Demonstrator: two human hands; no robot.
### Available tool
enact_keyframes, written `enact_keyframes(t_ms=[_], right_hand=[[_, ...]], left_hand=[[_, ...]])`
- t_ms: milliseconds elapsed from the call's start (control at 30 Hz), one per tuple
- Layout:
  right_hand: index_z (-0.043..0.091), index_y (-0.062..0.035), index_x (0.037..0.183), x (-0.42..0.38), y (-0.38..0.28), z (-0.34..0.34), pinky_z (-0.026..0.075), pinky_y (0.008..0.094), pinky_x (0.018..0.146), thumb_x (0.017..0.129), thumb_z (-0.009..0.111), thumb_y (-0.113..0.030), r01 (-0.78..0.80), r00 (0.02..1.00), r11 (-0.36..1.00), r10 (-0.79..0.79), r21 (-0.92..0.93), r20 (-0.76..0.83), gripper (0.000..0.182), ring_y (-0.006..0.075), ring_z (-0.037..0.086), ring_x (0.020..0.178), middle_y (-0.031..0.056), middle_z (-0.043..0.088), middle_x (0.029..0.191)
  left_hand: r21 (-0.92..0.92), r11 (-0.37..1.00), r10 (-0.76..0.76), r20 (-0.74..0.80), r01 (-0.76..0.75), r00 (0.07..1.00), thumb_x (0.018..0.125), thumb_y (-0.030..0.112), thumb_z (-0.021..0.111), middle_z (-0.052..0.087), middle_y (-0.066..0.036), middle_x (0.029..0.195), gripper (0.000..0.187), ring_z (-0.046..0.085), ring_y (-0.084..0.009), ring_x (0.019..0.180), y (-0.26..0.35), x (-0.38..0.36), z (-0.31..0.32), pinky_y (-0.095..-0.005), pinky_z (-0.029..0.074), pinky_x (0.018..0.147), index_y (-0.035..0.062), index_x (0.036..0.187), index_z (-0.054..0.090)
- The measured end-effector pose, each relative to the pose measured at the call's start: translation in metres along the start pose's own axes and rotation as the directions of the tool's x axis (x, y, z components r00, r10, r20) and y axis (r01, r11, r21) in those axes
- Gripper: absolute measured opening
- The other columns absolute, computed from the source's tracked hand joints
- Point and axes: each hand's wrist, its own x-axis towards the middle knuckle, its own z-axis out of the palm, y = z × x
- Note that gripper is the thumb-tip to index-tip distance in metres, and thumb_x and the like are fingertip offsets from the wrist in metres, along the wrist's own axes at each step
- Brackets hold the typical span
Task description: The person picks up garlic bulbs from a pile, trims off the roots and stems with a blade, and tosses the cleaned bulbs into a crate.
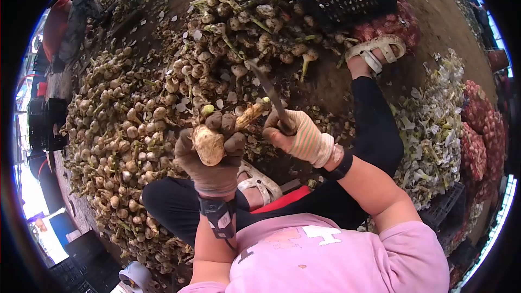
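A dirt-stained glove covers my left hand (210, 157), whose fingers are wrapped round a large garlic bulb (208, 145). The bulb's thick stalk (253, 114) points up and to the right. In a striped glove, my right hand (299, 137) is closed on the handle of a knife (269, 89), just right of the stalk. The dark blade slants up and to the left, apart from the bulb. Beyond my hands lies a heap of garlic with stalks (233, 27).
More garlic bulbs (125, 130) spread over the left side. A black crate (353, 0) stands at the top, beside a red net sack (401, 19). Pale trimmings (434, 130) and filled red nets (483, 130) are at the right. Another person (57, 27) is at the upper left.
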Motion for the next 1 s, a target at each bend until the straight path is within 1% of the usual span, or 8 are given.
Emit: enact_keyframes(t_ms=[267, 333, 433, 533, 667, 700, 733, 1000], right_hand=[[0.056, -0.0035, 0.077, 0.015, 0.079, -0.008, 0.037, 0.0219, 0.048, 0.079, 0.058, -0.009, -0.042, 0.996, 0.953, 0.063, -0.301, 0.060, 0.007, 0.0055, 0.044, 0.052, -0.0009, 0.054, 0.062], [0.057, -0.0039, 0.076, 0.010, 0.068, -0.010, 0.040, 0.0242, 0.052, 0.079, 0.059, -0.012, -0.178, 0.980, 0.968, 0.191, -0.179, 0.059, 0.009, 0.0071, 0.047, 0.057, -0.0003, 0.056, 0.065], [0.058, -0.0059, 0.081, 0.008, 0.019, -0.013, 0.036, 0.0216, 0.046, 0.079, 0.060, -0.013, -0.350, 0.936, 0.933, 0.353, 0.078, -0.017, 0.007, 0.0044, 0.042, 0.051, -0.0027, 0.051, 0.061], [0.055, -0.0045, 0.077, 0.011, 0.008, -0.020, 0.033, 0.0204, 0.038, 0.078, 0.056, -0.009, -0.202, 0.974, 0.929, 0.224, 0.309, -0.037, 0.005, 0.0054, 0.040, 0.041, -0.0030, 0.046, 0.055], [0.054, -0.0050, 0.076, 0.022, 0.010, -0.017, 0.032, 0.0194, 0.038, 0.078, 0.056, -0.011, -0.168, 0.975, 0.910, 0.211, 0.379, -0.073, 0.007, 0.0048, 0.039, 0.042, -0.0034, 0.044, 0.054], [0.054, -0.0052, 0.076, 0.023, 0.008, -0.016, 0.032, 0.0190, 0.039, 0.079, 0.056, -0.011, -0.171, 0.975, 0.921, 0.209, 0.351, -0.073, 0.007, 0.0044, 0.039, 0.042, -0.0038, 0.044, 0.054], [0.054, -0.0054, 0.076, 0.024, 0.004, -0.016, 0.032, 0.0186, 0.039, 0.080, 0.056, -0.010, -0.173, 0.976, 0.932, 0.207, 0.320, -0.074, 0.007, 0.0041, 0.040, 0.043, -0.0042, 0.043, 0.055], [0.056, -0.0051, 0.075, 0.034, -0.017, -0.026, 0.031, 0.0185, 0.042, 0.081, 0.057, -0.005, -0.279, 0.936, 0.934, 0.317, 0.223, -0.155, 0.006, 0.0017, 0.039, 0.047, -0.0052, 0.048, 0.058]], left_hand=[[0.150, 0.952, 0.270, -0.017, -0.265, 0.963, 0.083, 0.032, 0.054, 0.060, -0.002, 0.081, 0.029, 0.060, -0.0096, 0.075, 0.012, 0.000, 0.005, -0.0197, 0.050, 0.044, 0.0097, 0.101, 0.053], [0.890, 0.271, 0.799, 0.004, -0.366, 0.601, 0.084, 0.036, 0.053, 0.061, -0.007, 0.089, 0.038, 0.062, -0.0173, 0.070, 0.038, -0.012, 0.003, -0.0267, 0.056, 0.052, 0.0078, 0.109, 0.050], [-0.133, 0.855, 0.515, 0.323, -0.501, 0.794, 0.089, 0.030, 0.043, 0.056, -0.026, 0.100, 0.049, 0.062, -0.0212, 0.073, 0.203, -0.045, -0.047, -0.0194, 0.050, 0.052, -0.0069, 0.121, 0.036], [-0.159, 0.462, 0.847, -0.213, -0.873, 0.487, 0.087, 0.019, 0.045, 0.052, -0.030, 0.110, 0.052, 0.058, -0.0294, 0.089, 0.214, -0.063, -0.005, -0.0353, 0.051, 0.073, -0.0116, 0.126, 0.031], [0.960, 0.240, 0.594, -0.029, -0.143, 0.804, 0.082, 0.016, 0.055, 0.059, -0.015, 0.101, 0.039, 0.059, -0.0222, 0.080, 0.150, 0.010, -0.080, -0.0323, 0.051, 0.071, 0.0002, 0.117, 0.048], [0.928, -0.271, 0.416, -0.125, 0.254, 0.901, 0.081, 0.015, 0.059, 0.062, -0.009, 0.095, 0.033, 0.060, -0.0184, 0.074, 0.120, 0.040, -0.113, -0.0298, 0.052, 0.067, 0.0046, 0.112, 0.055], [0.909, 0.149, 0.318, -0.417, 0.389, 0.852, 0.078, 0.020, 0.066, 0.060, -0.013, 0.106, 0.045, 0.059, -0.0207, 0.083, 0.087, 0.073, -0.147, -0.0323, 0.051, 0.076, 0.0034, 0.117, 0.052], [0.317, -0.735, 0.344, -0.588, 0.600, 0.732, 0.065, 0.044, 0.074, 0.041, -0.017, 0.133, 0.081, 0.035, -0.0286, 0.126, -0.037, 0.105, -0.209, -0.0377, 0.030, 0.103, 0.0097, 0.130, 0.039]])
